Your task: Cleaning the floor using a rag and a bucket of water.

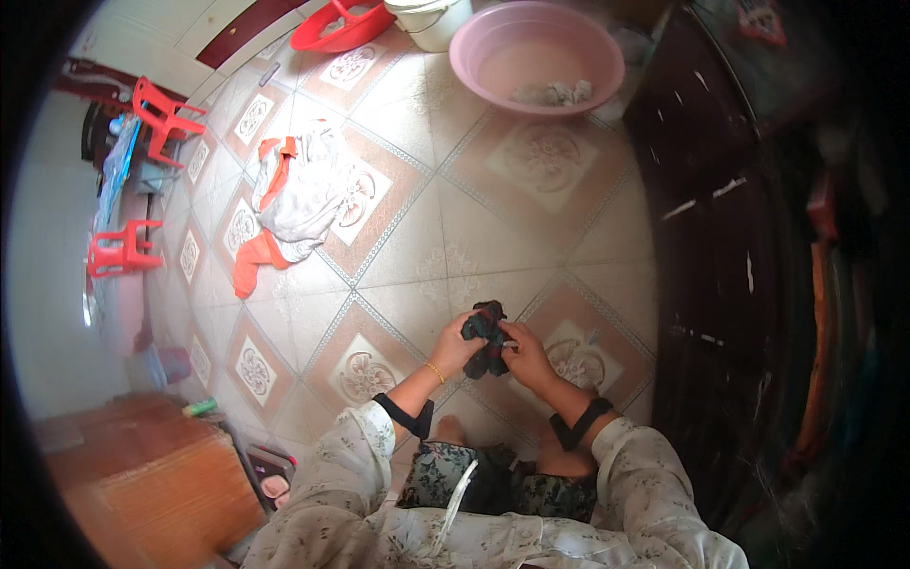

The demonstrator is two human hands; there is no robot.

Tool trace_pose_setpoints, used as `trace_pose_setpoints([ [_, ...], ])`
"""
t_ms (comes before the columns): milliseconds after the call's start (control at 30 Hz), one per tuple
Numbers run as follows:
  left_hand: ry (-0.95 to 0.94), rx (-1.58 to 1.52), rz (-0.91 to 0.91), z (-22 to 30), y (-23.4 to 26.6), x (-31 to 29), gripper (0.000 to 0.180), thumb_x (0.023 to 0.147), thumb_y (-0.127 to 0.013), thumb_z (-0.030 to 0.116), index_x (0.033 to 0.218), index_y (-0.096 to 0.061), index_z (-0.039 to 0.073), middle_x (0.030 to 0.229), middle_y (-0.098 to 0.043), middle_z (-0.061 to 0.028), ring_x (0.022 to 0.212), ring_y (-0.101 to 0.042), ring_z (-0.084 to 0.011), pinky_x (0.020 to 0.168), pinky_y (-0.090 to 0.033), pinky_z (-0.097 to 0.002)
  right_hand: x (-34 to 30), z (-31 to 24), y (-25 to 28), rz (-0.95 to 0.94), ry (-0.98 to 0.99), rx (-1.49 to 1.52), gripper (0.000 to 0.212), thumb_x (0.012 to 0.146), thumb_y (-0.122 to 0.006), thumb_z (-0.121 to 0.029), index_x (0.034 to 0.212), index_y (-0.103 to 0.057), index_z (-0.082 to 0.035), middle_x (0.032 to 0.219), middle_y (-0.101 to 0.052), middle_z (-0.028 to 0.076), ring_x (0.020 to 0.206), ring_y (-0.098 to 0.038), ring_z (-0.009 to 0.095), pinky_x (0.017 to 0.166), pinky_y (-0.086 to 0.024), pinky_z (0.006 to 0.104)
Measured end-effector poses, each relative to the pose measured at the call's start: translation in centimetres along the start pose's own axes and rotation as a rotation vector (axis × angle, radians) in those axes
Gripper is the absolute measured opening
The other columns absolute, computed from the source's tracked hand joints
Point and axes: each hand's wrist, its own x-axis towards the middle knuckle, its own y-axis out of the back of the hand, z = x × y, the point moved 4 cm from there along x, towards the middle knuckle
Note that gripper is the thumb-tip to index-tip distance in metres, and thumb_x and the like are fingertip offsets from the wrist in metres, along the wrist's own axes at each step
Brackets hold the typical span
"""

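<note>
A small bunched dark cloth [484, 332], black with dark red patches, is held in front of my knees, above the tiled floor. My left hand [458, 347] is closed round its left side, thumb near the top. My right hand [524, 354] pinches its right edge with thumb and fingers. The folds hide what kind of cloth piece it is. Farther off to the left, a crumpled light grey garment [318, 194] with orange trim lies spread on the floor.
At the far side stand a pink basin [464, 71] with a wet greyish cloth [555, 93] in it, a white bucket [436, 27] and a red basin [365, 36]. Red plastic chairs [123, 248] line the left. A dark door-like panel [706, 256] rises on the right; a wooden cabinet [175, 503] stands near left.
</note>
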Motion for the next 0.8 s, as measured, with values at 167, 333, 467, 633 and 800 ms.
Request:
trace_pose_setpoints([
  [167,-0.008,0.016,0.094,5.8,0.1,-3.2,0.05,0.074,-0.065,-0.004,0.122,-0.053,0.001,0.099,-0.063,-0.0047,0.089,-0.058,-0.0098,0.081,-0.049,-0.0262,-1.3,-3.4,-0.6,-0.057,-0.016,0.214,0.053,0.078,-0.045,0.012,0.13,-0.046,0.003,0.124,-0.045,0.011,0.109,-0.052,0.021,0.089,-0.043,0.0246],
  [333,-0.032,-0.128,0.159,6.8,-1.9,-8.3,0.046,0.077,-0.061,-0.005,0.121,-0.051,0.001,0.097,-0.061,-0.002,0.086,-0.056,-0.0091,0.078,-0.049,-0.0243,-6.8,-10.2,0.5,-0.044,-0.025,0.079,0.049,0.077,-0.046,0.011,0.126,-0.05,0.005,0.119,-0.051,0.015,0.109,-0.054,0.024,0.087,-0.045,0.0267],
  [467,0.137,-0.086,0.088,10.5,-2.8,-13.8,0.048,0.076,-0.064,0.001,0.122,-0.052,0.002,0.097,-0.061,-0.006,0.086,-0.057,-0.0119,0.077,-0.048,-0.0261,-12.6,-13.7,-0.2,0.024,-0.065,-0.234,0.046,0.075,-0.05,0.01,0.12,-0.053,0.008,0.111,-0.056,0.017,0.104,-0.057,0.025,0.085,-0.046,0.029],
  [633,0.221,0.026,0.108,18.2,-0.6,-22.2,0.048,0.07,-0.069,0.01,0.117,-0.059,0.01,0.096,-0.06,-0.0171,0.091,-0.06,-0.022,0.08,-0.047,-0.0328,-18.7,-21.9,-3.0,-0.023,-0.143,-0.19,0.045,0.074,-0.056,0.009,0.119,-0.054,0.008,0.092,-0.053,0.013,0.079,-0.055,0.02,0.067,-0.045,0.0267],
  [800,0.12,0.034,0.267,21.0,2.6,-28.0,0.048,0.071,-0.064,0.002,0.119,-0.056,0.003,0.101,-0.057,-0.011,0.098,-0.055,-0.0211,0.089,-0.043,-0.0327,-20.0,-30.3,-6.3,-0.24,-0.197,-0.227,0.047,0.075,-0.051,0.011,0.123,-0.051,0.009,0.101,-0.053,0.01,0.095,-0.054,0.017,0.079,-0.044,0.0226],
])
